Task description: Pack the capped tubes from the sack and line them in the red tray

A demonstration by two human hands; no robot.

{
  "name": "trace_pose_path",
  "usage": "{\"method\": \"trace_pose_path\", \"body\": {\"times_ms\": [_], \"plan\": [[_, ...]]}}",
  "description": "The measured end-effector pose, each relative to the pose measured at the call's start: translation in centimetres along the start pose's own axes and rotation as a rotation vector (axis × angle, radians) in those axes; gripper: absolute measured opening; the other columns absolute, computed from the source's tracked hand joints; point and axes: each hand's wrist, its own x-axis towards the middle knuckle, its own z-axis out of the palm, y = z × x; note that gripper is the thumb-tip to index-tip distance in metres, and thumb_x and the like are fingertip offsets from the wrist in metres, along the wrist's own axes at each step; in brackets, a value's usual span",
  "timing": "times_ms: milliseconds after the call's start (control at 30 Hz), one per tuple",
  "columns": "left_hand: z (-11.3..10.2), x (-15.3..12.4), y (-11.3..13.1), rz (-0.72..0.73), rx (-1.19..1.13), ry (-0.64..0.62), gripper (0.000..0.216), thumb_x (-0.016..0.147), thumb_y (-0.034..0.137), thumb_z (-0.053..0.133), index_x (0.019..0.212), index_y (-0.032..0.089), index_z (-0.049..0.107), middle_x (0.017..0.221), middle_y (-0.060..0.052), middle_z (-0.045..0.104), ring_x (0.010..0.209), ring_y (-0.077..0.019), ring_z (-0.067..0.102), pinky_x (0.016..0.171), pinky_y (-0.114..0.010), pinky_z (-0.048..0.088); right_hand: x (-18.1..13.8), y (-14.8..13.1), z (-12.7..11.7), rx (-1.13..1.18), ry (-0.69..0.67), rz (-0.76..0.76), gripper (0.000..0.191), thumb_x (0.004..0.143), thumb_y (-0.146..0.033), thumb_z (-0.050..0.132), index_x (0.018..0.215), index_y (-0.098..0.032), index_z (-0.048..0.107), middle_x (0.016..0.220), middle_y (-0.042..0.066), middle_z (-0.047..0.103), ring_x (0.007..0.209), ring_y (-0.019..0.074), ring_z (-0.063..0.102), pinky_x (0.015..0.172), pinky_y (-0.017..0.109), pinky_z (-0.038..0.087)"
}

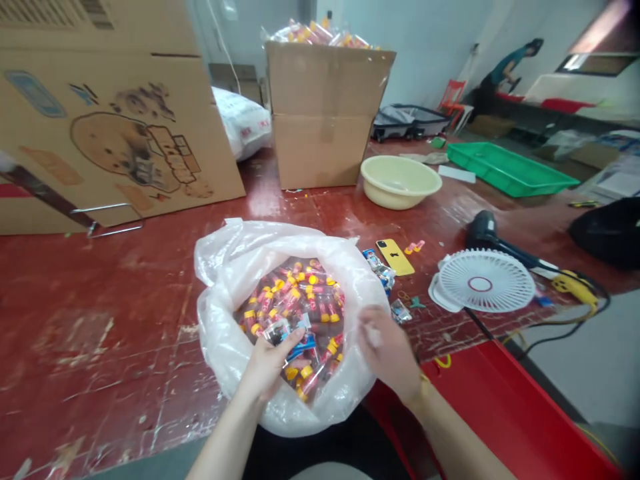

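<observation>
Left hand (pixel 270 363) pinches a packet (pixel 293 340) inside the bag (pixel 225 267) — right hand (pixel 387 350), fingers curled, grips its rim.

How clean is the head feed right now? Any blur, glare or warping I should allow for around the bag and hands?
Head view: right hand smeared by motion blur at the plastic bag rim; left hand sharper on a small packet; soft glare on the glossy red table; wide-angle bending leans the cardboard boxes and far edges; top right corner washed out.
</observation>
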Motion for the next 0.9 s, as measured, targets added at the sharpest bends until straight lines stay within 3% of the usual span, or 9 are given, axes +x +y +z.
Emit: {"method": "trace_pose_path", "body": {"times_ms": [133, 233, 333, 467, 633, 900], "plan": [[-0.8, -1.0, 0.2, -0.044, -0.085, 0.019, 0.048, 0.067, 0.040, 0.080, 0.102, 0.011, 0.065, 0.094, -0.014, 0.073, 0.079, -0.0241, 0.070, 0.058, -0.031, 0.060, 6.9, -3.6, 7.4, -0.015, -0.523, -0.261, 0.031, 0.081, -0.010, 0.051, 0.112, -0.016, 0.055, 0.117, 0.012, 0.059, 0.115, 0.0251, 0.050, 0.100, 0.042, 0.041], [-1.1, -1.8, 0.5, -0.026, -0.097, 0.032, 0.053, 0.065, 0.044, 0.080, 0.102, 0.010, 0.065, 0.095, -0.016, 0.073, 0.079, -0.0244, 0.070, 0.055, -0.029, 0.059, 8.7, -3.5, 10.1, -0.054, -0.664, -0.313, 0.028, 0.082, -0.015, 0.056, 0.110, -0.013, 0.059, 0.117, 0.015, 0.058, 0.113, 0.0298, 0.050, 0.097, 0.049, 0.041], [-1.2, -2.0, 0.7, -0.014, -0.080, 0.038, 0.051, 0.060, 0.042, 0.083, 0.096, 0.009, 0.067, 0.086, -0.013, 0.073, 0.073, -0.0223, 0.069, 0.055, -0.027, 0.058, 8.7, -2.5, 9.3, 0.003, -0.645, -0.233, 0.030, 0.086, -0.012, 0.052, 0.115, -0.014, 0.058, 0.115, 0.014, 0.059, 0.107, 0.0247, 0.055, 0.094, 0.044, 0.045], [-1.1, -1.5, 0.5, 0.006, -0.034, 0.018, 0.044, 0.055, 0.038, 0.086, 0.082, 0.010, 0.066, 0.070, -0.006, 0.069, 0.062, -0.0183, 0.066, 0.055, -0.027, 0.056, 8.1, -1.9, 5.2, 0.467, -0.465, -0.032, 0.026, 0.093, -0.024, 0.049, 0.118, -0.024, 0.058, 0.113, 0.007, 0.060, 0.106, 0.0180, 0.058, 0.096, 0.037, 0.046], [-0.6, -0.6, -0.3, 0.088, -0.001, -0.026, 0.038, 0.053, 0.033, 0.087, 0.073, 0.012, 0.062, 0.062, 0.001, 0.062, 0.055, -0.0143, 0.060, 0.055, -0.028, 0.055, 8.1, -3.2, 1.4, 0.912, -0.271, 0.156, 0.026, 0.081, -0.027, 0.069, 0.100, -0.026, 0.050, 0.086, -0.001, 0.059, 0.075, 0.0128, 0.061, 0.067, 0.027, 0.053], [0.1, -0.9, 0.2, 0.163, 0.094, 0.007, 0.041, 0.052, 0.033, 0.087, 0.055, 0.016, 0.050, 0.049, 0.006, 0.050, 0.049, -0.0122, 0.054, 0.049, -0.024, 0.047, 9.1, -5.1, -0.3, 0.552, -0.307, -0.010, 0.020, 0.076, -0.033, 0.074, 0.086, -0.020, 0.062, 0.084, 0.003, 0.065, 0.067, 0.0127, 0.058, 0.060, 0.027, 0.048]]}}
